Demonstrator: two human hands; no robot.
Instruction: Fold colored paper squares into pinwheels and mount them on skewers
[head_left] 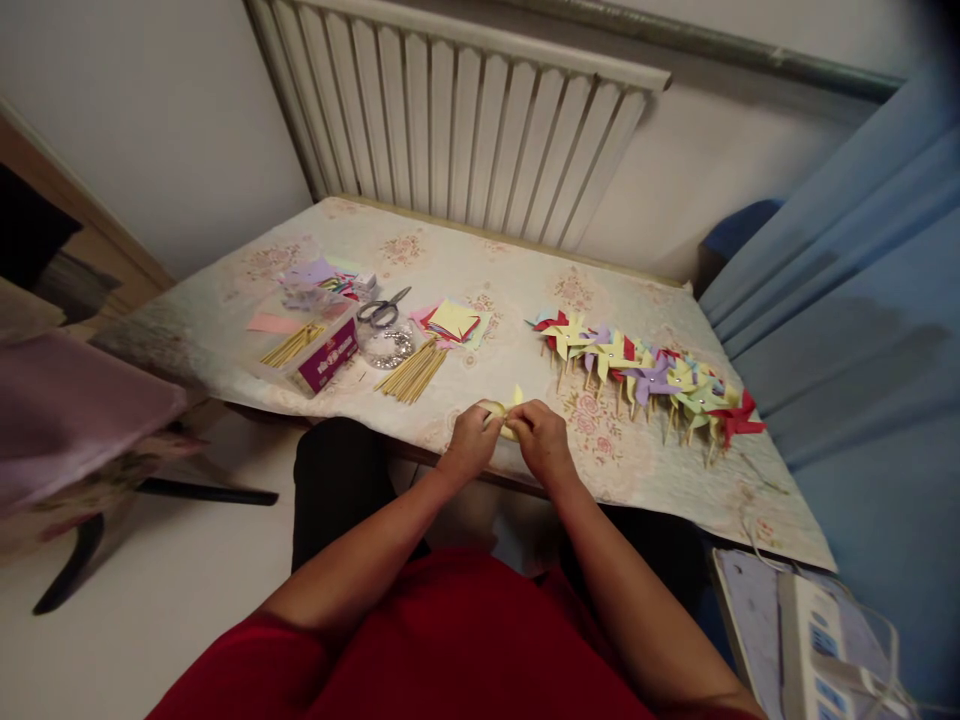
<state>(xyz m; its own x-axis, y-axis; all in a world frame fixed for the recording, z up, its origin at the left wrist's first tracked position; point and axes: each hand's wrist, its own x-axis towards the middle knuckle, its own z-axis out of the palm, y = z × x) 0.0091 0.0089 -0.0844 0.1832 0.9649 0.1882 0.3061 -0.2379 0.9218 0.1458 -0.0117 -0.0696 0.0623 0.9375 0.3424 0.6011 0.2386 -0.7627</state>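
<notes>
Near the table's front edge, my left hand [472,437] and my right hand [541,436] meet around a yellow paper pinwheel [508,432] with curled blades. The fingers of both hands are closed on the paper, and one pale yellow tip sticks up behind them. The pinwheel's centre is hidden by my fingertips. Ahead and to the left lie a bundle of thin wooden sticks [412,372] and a stack of coloured paper squares [454,322]. Beside them is a clear round dish of small shiny pins [388,346].
Finished-looking pinwheels [649,378] on sticks lie in a row on the right. Scissors [384,310] and a purple-labelled box [326,355] with sticks stand at left. A radiator [465,120] backs the table; a power strip [817,640] sits at lower right.
</notes>
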